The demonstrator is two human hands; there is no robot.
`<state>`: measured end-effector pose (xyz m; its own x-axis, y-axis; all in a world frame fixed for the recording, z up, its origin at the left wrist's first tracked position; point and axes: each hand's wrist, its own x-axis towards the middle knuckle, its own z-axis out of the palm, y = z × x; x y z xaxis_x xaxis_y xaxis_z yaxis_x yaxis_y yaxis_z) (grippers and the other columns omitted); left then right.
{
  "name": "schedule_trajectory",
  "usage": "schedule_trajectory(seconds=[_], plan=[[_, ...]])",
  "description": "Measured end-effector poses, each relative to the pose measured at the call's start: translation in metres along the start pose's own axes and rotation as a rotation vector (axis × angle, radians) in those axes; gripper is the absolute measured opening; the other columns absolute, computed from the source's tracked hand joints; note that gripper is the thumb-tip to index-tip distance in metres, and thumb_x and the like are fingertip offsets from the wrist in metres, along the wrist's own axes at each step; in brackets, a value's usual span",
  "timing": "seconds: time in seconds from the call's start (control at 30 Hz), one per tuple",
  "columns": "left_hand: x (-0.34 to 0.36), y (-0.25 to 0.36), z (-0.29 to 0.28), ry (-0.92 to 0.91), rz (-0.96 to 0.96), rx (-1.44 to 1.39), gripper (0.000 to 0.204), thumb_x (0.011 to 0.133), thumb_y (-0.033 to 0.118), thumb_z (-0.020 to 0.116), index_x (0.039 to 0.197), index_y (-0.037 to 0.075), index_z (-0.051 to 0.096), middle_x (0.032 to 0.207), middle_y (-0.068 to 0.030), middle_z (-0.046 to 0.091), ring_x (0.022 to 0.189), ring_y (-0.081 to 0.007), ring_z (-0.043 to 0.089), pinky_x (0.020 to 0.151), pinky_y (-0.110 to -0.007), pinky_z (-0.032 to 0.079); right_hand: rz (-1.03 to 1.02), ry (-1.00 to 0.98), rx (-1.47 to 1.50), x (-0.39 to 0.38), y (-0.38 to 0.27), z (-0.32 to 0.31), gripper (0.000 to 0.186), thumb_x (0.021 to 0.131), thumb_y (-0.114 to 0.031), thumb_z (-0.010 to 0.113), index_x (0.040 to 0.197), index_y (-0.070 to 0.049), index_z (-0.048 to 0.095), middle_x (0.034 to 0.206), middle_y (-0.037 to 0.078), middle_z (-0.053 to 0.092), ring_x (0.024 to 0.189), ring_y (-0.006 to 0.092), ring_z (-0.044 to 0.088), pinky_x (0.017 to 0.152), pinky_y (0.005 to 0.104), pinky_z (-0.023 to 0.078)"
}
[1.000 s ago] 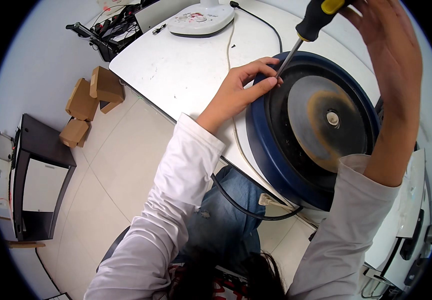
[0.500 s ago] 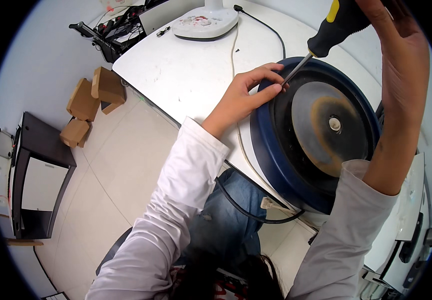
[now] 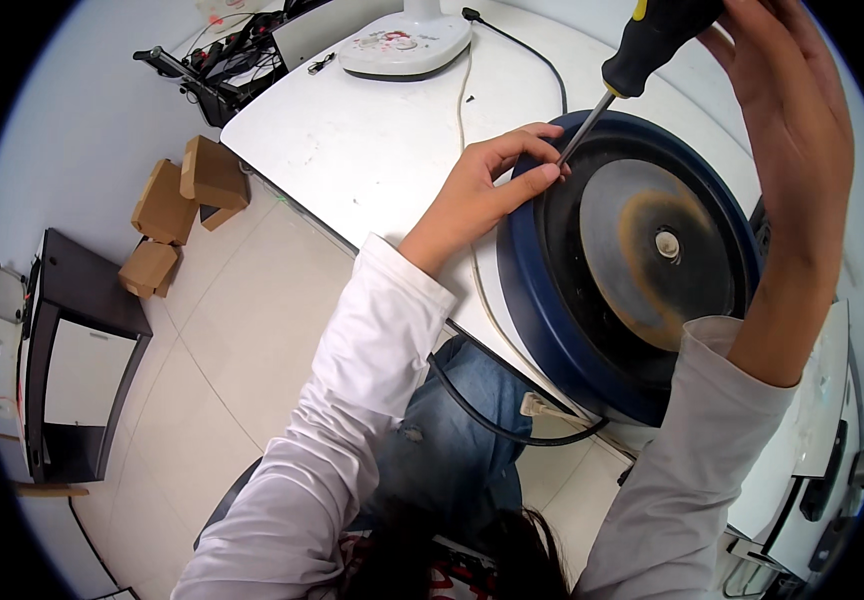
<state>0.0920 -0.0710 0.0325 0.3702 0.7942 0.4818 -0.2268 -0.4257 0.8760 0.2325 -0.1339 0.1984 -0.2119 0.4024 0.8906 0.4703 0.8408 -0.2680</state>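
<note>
A round dark-blue appliance (image 3: 542,320) with a black recessed top and a brown-stained grey disc (image 3: 612,225) rests at the table's front edge. My left hand (image 3: 487,190) lies at its far-left rim, thumb and fingertips closed around the lower end of a screwdriver (image 3: 588,125). The shaft slants down into the recess just inside the rim; its tip is hidden by my fingers. Up at the top right, my right hand (image 3: 792,110) has its fingers at the black-and-yellow handle, whose upper end runs out of view.
The white table (image 3: 352,150) carries a white lamp-like base (image 3: 402,45), a black cable (image 3: 542,62) and a small dark piece (image 3: 470,98). Cardboard boxes (image 3: 164,200) and a dark cabinet (image 3: 92,350) stand on the floor at left. A black cord (image 3: 492,428) hangs over my lap.
My right hand has turned a little, and the screwdriver handle has shifted slightly up and left. My left hand stays at the rim.
</note>
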Motion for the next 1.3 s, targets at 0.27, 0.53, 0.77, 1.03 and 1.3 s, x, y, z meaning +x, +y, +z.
schedule_trajectory(seconds=[0.27,0.53,0.77,1.03,1.3], plan=[[-0.001,-0.004,0.0,0.011,0.025,-0.008,0.021,0.089,0.02,0.062,0.102,0.004,0.065,0.106,-0.0082,0.064,0.12,-0.0217,0.049,0.105,-0.036,0.033,0.044,-0.07,0.061,-0.006,0.013,-0.024,0.047,0.091,-0.028,0.055,0.128,0.0,0.048,0.103,0.016,0.059,0.096,0.0209,0.06,0.085,0.0315,0.047],[-0.001,-0.004,0.0,0.01,0.023,-0.025,0.023,0.091,0.021,0.059,0.104,0.002,0.065,0.121,-0.0131,0.059,0.098,-0.0149,0.059,0.097,-0.03,0.041,0.052,-0.081,0.075,-0.005,0.012,-0.025,0.05,0.088,-0.03,0.062,0.125,0.001,0.049,0.1,0.016,0.059,0.095,0.0217,0.06,0.083,0.0312,0.049],[-0.001,0.0,0.001,0.003,-0.006,0.008,0.021,0.09,0.021,0.059,0.1,0.004,0.065,0.11,-0.011,0.063,0.113,-0.019,0.053,0.104,-0.033,0.034,0.074,-0.143,0.086,-0.004,0.016,-0.024,0.052,0.085,-0.031,0.068,0.122,0.001,0.049,0.098,0.017,0.059,0.094,0.0224,0.061,0.082,0.0309,0.051],[-0.002,-0.001,0.0,-0.019,0.033,0.064,0.019,0.09,0.02,0.06,0.098,0.004,0.064,0.103,-0.0083,0.064,0.127,-0.0222,0.044,0.105,-0.036,0.031,0.41,-0.202,0.152,0.003,-0.015,-0.02,0.052,0.087,-0.036,0.066,0.117,0.002,0.05,0.087,0.011,0.055,0.087,0.0194,0.058,0.078,0.0284,0.049],[-0.003,-0.003,0.0,-0.004,-0.005,-0.013,0.018,0.091,0.016,0.059,0.101,0.003,0.063,0.119,-0.0112,0.058,0.097,-0.012,0.057,0.095,-0.028,0.039,0.548,-0.254,0.287,0.005,0.024,-0.009,0.05,0.086,-0.046,0.062,0.116,-0.006,0.062,0.1,0.012,0.066,0.099,0.019,0.062,0.096,0.0306,0.042]])
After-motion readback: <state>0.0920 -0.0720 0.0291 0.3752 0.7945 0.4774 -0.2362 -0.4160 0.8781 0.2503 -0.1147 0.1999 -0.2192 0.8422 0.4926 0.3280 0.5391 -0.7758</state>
